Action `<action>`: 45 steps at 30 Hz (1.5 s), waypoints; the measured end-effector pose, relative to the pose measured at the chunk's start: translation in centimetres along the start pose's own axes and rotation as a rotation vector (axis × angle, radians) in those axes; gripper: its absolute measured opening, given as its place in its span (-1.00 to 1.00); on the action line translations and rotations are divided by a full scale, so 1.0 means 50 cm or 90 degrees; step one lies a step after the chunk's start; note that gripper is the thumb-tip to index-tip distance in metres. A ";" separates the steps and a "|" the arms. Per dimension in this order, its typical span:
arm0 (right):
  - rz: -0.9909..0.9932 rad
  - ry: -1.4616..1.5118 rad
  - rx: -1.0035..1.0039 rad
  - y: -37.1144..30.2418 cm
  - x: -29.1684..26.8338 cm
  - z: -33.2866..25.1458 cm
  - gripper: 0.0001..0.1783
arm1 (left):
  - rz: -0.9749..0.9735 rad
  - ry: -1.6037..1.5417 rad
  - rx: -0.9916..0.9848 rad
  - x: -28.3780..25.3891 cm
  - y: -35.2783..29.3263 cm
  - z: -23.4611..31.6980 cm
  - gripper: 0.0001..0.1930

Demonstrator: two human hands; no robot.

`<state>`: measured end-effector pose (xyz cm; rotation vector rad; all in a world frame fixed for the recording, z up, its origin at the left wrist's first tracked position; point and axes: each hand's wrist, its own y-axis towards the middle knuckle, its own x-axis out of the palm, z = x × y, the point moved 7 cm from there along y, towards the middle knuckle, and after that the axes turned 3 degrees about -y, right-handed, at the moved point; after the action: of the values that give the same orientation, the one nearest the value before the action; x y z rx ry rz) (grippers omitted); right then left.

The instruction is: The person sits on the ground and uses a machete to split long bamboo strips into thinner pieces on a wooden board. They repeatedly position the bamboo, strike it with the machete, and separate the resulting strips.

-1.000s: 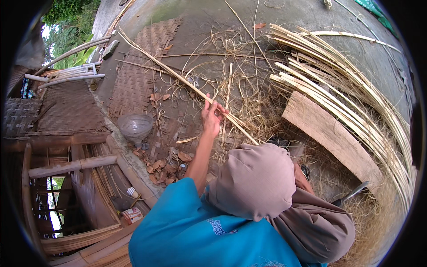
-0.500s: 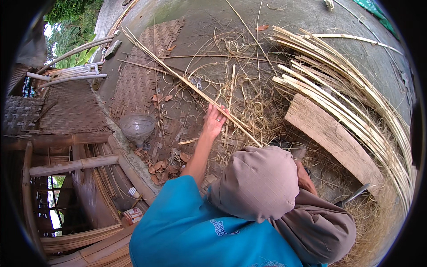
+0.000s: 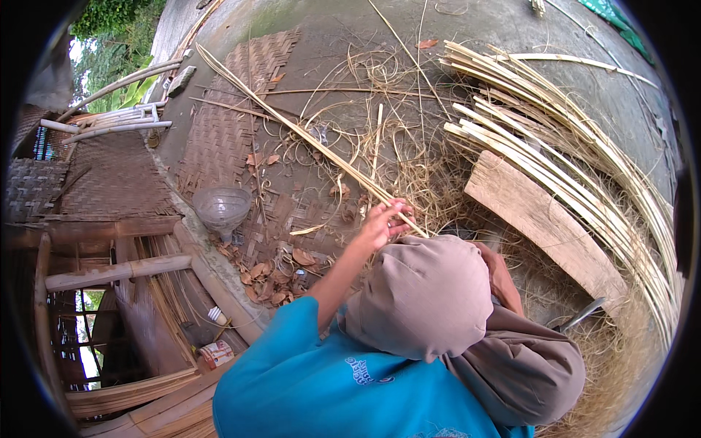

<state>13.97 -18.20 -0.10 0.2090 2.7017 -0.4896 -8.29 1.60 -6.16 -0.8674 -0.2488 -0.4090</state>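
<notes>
Long, thin pale bamboo strips (image 3: 321,152) run slantwise from the far left down toward the brown cap (image 3: 431,296). My left hand (image 3: 387,221) is closed round them close to their near end, with the fingers curled over the strips. Beyond the cap, part of my right hand or wrist (image 3: 502,276) shows on the right side; its fingers are hidden behind the cap. The near tip of the strips also passes out of sight there. Curly shavings (image 3: 427,171) lie on the ground just past my left hand.
A large bundle of split bamboo (image 3: 577,131) lies curved along the right, beside a broad wooden board (image 3: 544,219). A blade (image 3: 582,315) sits near my bent knee (image 3: 526,372). At left are a clear plastic funnel-shaped container (image 3: 223,209), dry leaves (image 3: 270,281) and a bamboo frame (image 3: 120,271).
My left hand has slid along the strips toward the cap, nearer and to the right, its fingers curling more. The right wrist has shifted slightly up beside the cap.
</notes>
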 end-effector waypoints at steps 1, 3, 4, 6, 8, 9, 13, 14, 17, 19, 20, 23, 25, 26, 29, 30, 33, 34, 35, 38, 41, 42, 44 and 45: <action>-0.018 0.048 0.010 -0.004 0.001 0.012 -0.56 | -0.014 0.001 -0.001 -0.037 0.024 0.022 -0.68; 0.005 0.078 0.035 -0.010 -0.008 0.048 -0.55 | 0.004 0.011 -0.001 -0.116 0.072 0.058 -0.69; 0.024 0.094 0.046 -0.010 -0.012 0.063 -0.55 | 0.032 0.021 0.001 -0.138 0.091 0.088 -0.69; 0.061 0.091 0.058 -0.017 -0.019 0.075 -0.58 | 0.048 0.027 0.019 -0.172 0.119 0.147 -0.72; 0.072 0.055 0.066 -0.023 -0.038 0.073 -0.60 | 0.076 -0.009 0.045 -0.203 0.168 0.200 -0.75; 0.078 0.060 0.087 -0.025 -0.043 0.074 -0.61 | 0.087 -0.019 0.049 -0.214 0.193 0.218 -0.76; 0.081 0.060 0.091 -0.031 -0.053 0.067 -0.60 | 0.132 -0.036 0.048 -0.317 0.292 0.304 -0.82; 0.072 0.069 0.092 -0.031 -0.048 0.066 -0.59 | 0.202 -0.049 0.033 -0.387 0.309 0.319 -0.85; 0.092 0.062 0.124 -0.043 -0.064 0.090 -0.59 | 0.286 -0.045 0.052 -0.415 0.344 0.348 -0.87; 0.087 0.062 0.142 -0.044 -0.064 0.091 -0.58 | 0.323 -0.036 0.048 -0.458 0.345 0.341 -0.89; 0.086 0.057 0.138 -0.044 -0.064 0.091 -0.58 | 0.329 -0.036 0.041 -0.469 0.350 0.335 -0.90; 0.071 0.047 0.127 -0.048 -0.059 0.089 -0.57 | 0.412 -0.024 0.075 -0.533 0.347 0.311 -0.92; 0.058 0.043 0.129 -0.047 -0.053 0.088 -0.56 | 0.489 -0.005 0.122 -0.560 0.336 0.294 -0.86; 0.066 0.040 0.141 -0.048 -0.056 0.095 -0.56 | 0.517 0.037 0.133 -0.536 0.337 0.285 -0.82; 0.080 0.041 0.163 -0.051 -0.057 0.113 -0.56 | 0.601 0.178 0.171 -0.485 0.321 0.262 -0.65; 0.086 0.044 0.167 -0.054 -0.056 0.119 -0.56 | 0.619 0.169 0.141 -0.467 0.328 0.236 -0.49; 0.055 0.087 0.149 -0.047 -0.033 0.105 -0.56 | 0.653 0.141 0.187 -0.599 0.326 0.224 -0.12; 0.061 0.095 0.154 -0.047 -0.037 0.110 -0.56 | 0.712 0.206 0.159 -0.599 0.341 0.215 -0.09; 0.072 0.092 0.168 -0.051 -0.048 0.119 -0.57 | 0.605 0.206 0.140 -0.555 0.388 0.198 -0.11; 0.076 0.114 0.142 -0.046 -0.054 0.106 -0.59 | 0.505 0.165 0.232 -0.614 0.372 0.239 -0.51; 0.145 0.008 0.165 -0.084 -0.117 0.091 -0.61 | 0.465 0.111 0.166 -0.478 0.399 0.195 -0.61; 0.169 0.012 0.151 -0.099 -0.138 0.080 -0.63 | 0.446 0.191 0.159 -0.490 0.392 0.233 -0.63; 0.305 0.007 0.151 -0.165 -0.202 0.082 -0.66 | 0.432 0.123 0.194 -0.415 0.409 0.234 -0.67; 0.328 0.081 0.096 -0.162 -0.208 0.094 -0.68 | 0.459 0.217 0.184 -0.630 0.347 0.389 -0.56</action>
<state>23.41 -28.24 2.47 0.9745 2.5851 -0.5295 -29.67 34.51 -17.66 -0.5392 0.3144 0.1560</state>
